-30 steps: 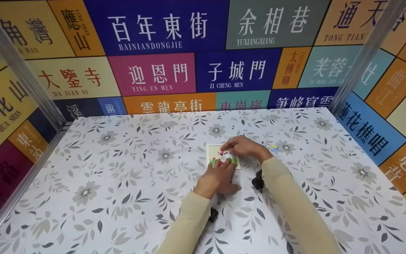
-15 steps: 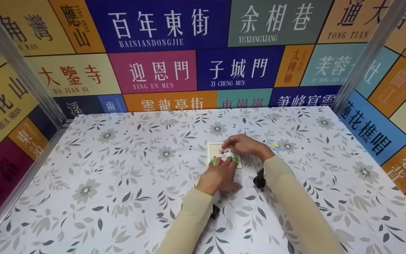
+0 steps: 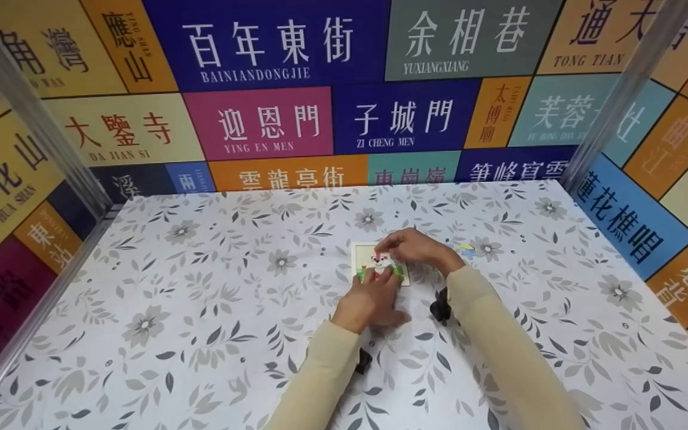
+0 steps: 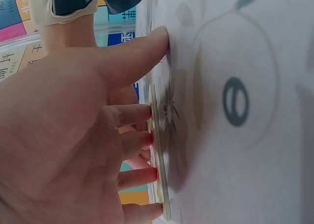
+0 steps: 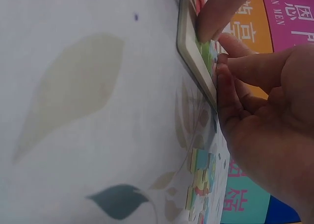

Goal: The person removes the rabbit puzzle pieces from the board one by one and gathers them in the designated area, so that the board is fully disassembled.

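Note:
A small jigsaw puzzle in a cream frame [image 3: 353, 263] lies on the table, showing a red-and-white animal face [image 3: 378, 261] above green. My left hand [image 3: 369, 301] presses its outstretched fingertips on the lower part of the picture; in the left wrist view, the fingers meet the thin board [image 4: 159, 160] while the thumb stays off it. At the upper right of the puzzle, my right hand [image 3: 412, 246] has thumb and fingers bent together, pinching what looks like a puzzle piece [image 5: 220, 50]. The fingers mostly cover that piece. The left hand's fingertips also enter the right wrist view.
Several loose puzzle pieces [image 5: 198, 182], blue and yellow, lie on the table to the right of the frame. A floral cloth [image 3: 212, 334] covers the table. Walls with coloured sign panels [image 3: 260, 125] stand behind and at both sides.
Both hands keep nearly the same places at the puzzle. The right fingertips shift very slightly over its upper part.

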`<control>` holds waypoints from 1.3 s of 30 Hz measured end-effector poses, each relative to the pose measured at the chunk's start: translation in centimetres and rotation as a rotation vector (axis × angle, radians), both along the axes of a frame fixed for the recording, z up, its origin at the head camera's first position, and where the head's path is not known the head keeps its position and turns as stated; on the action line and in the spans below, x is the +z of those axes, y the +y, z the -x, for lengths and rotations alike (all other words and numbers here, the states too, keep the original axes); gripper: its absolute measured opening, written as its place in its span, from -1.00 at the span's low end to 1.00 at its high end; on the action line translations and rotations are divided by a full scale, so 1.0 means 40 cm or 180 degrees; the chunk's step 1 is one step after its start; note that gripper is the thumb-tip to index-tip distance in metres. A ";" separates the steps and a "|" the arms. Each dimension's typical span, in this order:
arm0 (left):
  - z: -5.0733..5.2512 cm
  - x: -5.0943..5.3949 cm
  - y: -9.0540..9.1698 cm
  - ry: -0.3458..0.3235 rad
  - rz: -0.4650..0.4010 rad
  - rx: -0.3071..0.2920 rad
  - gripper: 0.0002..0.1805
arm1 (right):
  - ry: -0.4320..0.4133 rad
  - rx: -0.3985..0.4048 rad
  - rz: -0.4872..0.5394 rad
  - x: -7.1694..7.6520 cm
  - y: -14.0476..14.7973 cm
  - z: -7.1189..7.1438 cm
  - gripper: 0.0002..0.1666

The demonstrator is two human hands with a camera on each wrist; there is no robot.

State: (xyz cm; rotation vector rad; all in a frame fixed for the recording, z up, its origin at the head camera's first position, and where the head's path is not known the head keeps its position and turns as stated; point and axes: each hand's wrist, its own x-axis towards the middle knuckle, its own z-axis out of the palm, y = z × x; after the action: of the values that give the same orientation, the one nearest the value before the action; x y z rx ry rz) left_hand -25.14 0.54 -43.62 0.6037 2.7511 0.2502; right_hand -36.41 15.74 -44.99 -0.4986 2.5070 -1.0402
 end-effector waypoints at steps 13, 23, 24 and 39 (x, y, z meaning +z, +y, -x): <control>0.002 0.001 0.009 -0.0072 0.0007 0.0094 -0.09 | 0.0081 0.0003 0.0001 -0.004 -0.003 -0.003 -0.55; 0.004 0.006 0.014 -0.0095 0.0071 0.0068 -0.08 | 0.0116 -0.0090 0.0237 0.003 0.003 0.003 -0.76; 0.003 0.007 0.014 -0.0084 0.0072 0.0061 -0.08 | 0.0133 -0.0095 0.0285 0.004 0.003 0.001 -0.76; 0.005 -0.003 0.011 0.0010 0.0061 0.0054 -0.12 | 0.0344 -0.0129 0.0695 0.018 0.060 -0.004 -0.76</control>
State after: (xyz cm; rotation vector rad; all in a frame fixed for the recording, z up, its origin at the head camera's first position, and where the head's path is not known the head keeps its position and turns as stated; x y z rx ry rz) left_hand -25.34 1.00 -43.75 0.5765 2.7596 0.2268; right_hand -36.26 18.15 -44.28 -0.5825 2.5186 -1.3453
